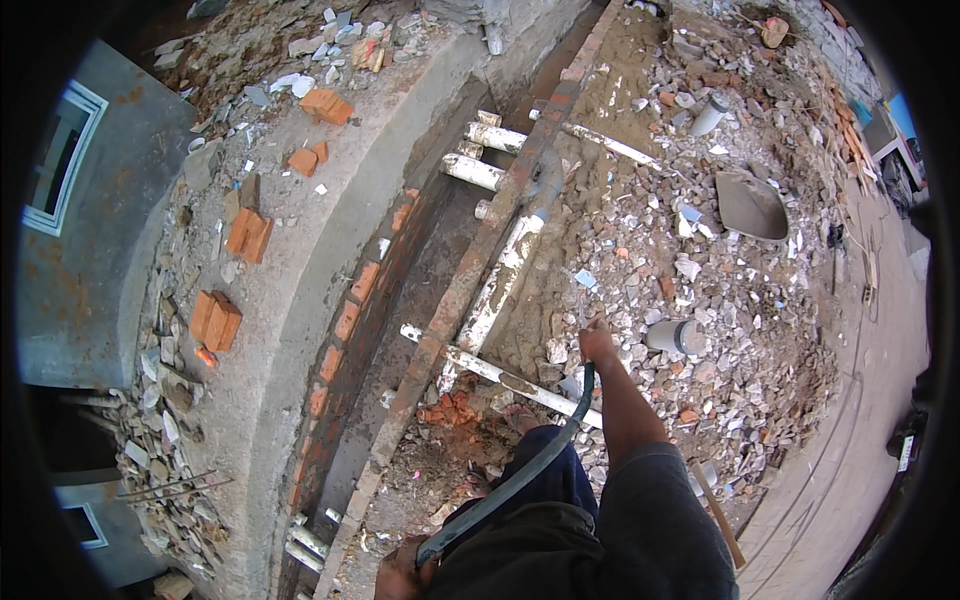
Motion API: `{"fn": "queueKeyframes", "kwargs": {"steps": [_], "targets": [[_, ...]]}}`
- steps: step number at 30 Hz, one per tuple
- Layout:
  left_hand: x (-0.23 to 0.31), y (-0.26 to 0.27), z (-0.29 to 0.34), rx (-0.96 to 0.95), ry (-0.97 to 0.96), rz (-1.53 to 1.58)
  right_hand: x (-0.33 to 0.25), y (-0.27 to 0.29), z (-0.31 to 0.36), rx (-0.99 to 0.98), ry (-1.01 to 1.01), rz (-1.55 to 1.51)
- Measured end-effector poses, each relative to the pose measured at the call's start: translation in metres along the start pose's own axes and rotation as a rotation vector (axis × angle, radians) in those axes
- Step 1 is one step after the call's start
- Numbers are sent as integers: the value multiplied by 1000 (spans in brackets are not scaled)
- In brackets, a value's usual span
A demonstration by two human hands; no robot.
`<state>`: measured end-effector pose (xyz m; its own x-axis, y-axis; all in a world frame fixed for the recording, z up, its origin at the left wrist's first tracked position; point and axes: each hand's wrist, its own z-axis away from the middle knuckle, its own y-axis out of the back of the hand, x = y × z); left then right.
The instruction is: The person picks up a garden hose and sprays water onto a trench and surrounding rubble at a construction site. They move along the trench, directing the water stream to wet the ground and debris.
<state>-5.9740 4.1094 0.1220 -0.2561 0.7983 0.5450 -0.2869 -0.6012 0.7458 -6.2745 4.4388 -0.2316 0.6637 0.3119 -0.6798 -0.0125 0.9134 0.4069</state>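
Observation:
A green hose (520, 475) runs in a curve across the front of my body. My right hand (597, 343) is closed around its upper end, above the rubble, with that arm stretched forward. Down at the lower edge, my left hand (403, 570) grips the hose farther back, partly cut off by the picture. Just left of my right hand lies a muddy white pipe (505, 275), running along a brick wall. A thinner white pipe (520, 387) crosses below my right hand and passes over the wall.
A narrow trench (400, 330) with brick sides runs diagonally, bridged by short white pipes (472, 172). Broken rubble (640, 250) covers the right side, with a grey pan (752, 207) and an upright capped pipe (675, 337). Orange bricks (215, 320) sit on the left ledge.

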Motion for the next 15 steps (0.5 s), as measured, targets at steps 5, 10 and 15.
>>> {"fn": "queueKeyframes", "kwargs": {"steps": [5, 10, 15], "targets": [[6, 3, 2, -6, 29, 58, 4, -3, 7, -62, -58, 12], [7, 9, 9, -53, 74, 9, 14, -19, 10, -99, -170, 33], [2, 10, 17, -75, 126, 36, 19, -29, 6, -121, -88, -80]]}}
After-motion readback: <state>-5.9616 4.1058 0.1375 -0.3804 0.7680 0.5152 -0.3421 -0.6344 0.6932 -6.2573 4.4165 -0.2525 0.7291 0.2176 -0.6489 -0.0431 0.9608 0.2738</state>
